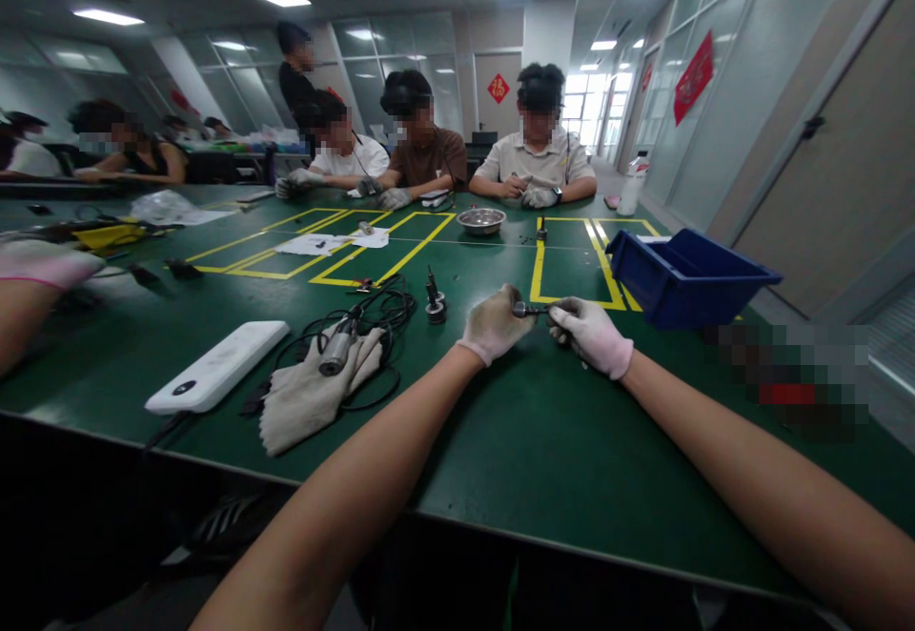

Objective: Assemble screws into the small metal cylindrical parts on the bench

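My left hand (497,324), in a pale work glove, is closed around one end of a small dark metal shaft-like part (530,310). At the other end of that part, my right hand (592,334), gloved too, pinches it between thumb and fingers. The part lies roughly level between the two hands, just above the green table (521,440). Left of my left hand, similar dark metal parts (436,305) stand upright on the table. What lies inside my closed fingers is hidden.
A blue bin (690,278) stands to the right, near yellow tape outlines. A steel bowl (481,221) sits farther back. To the left are a white power bank (221,364), a beige cloth (304,402), a metal cylinder (337,353) and tangled black cables. Co-workers sit opposite.
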A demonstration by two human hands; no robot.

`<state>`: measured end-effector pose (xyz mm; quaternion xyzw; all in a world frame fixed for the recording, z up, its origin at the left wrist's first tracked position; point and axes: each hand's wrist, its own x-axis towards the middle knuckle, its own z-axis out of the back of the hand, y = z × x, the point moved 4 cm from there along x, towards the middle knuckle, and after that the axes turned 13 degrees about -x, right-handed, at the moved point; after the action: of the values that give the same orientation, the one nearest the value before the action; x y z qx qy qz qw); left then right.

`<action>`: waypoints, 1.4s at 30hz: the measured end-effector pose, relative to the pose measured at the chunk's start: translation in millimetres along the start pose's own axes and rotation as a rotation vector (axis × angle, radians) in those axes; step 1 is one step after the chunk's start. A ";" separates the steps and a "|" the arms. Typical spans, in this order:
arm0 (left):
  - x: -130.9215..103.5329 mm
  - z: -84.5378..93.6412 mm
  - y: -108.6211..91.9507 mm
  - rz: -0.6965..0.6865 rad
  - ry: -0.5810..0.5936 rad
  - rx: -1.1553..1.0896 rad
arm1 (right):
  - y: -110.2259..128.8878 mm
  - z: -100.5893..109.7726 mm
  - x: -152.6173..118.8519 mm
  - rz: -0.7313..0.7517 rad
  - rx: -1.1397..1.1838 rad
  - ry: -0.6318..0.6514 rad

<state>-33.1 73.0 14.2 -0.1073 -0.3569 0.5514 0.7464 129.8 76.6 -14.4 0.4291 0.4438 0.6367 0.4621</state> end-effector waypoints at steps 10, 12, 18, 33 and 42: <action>-5.7 -1.8 -4.5 -0.065 0.070 -0.044 | 11.9 5.7 -16.1 0.037 -0.274 0.082; -6.3 -1.8 -7.6 -0.078 0.056 -0.035 | 12.3 6.0 -16.8 0.046 -0.299 0.069; -2.1 5.9 -10.9 -0.134 0.036 0.061 | 16.3 -2.4 -17.4 0.157 -0.481 0.080; 1.9 8.5 3.2 -0.130 0.071 0.021 | 31.1 -10.3 -24.8 0.280 -0.707 0.144; 1.4 9.0 2.6 -0.119 0.097 0.003 | 30.1 -9.3 -25.4 0.299 -0.729 0.121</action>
<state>-40.7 73.1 19.8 -0.1116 -0.3252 0.5008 0.7943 119.9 45.0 8.9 0.2586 0.1480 0.8368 0.4593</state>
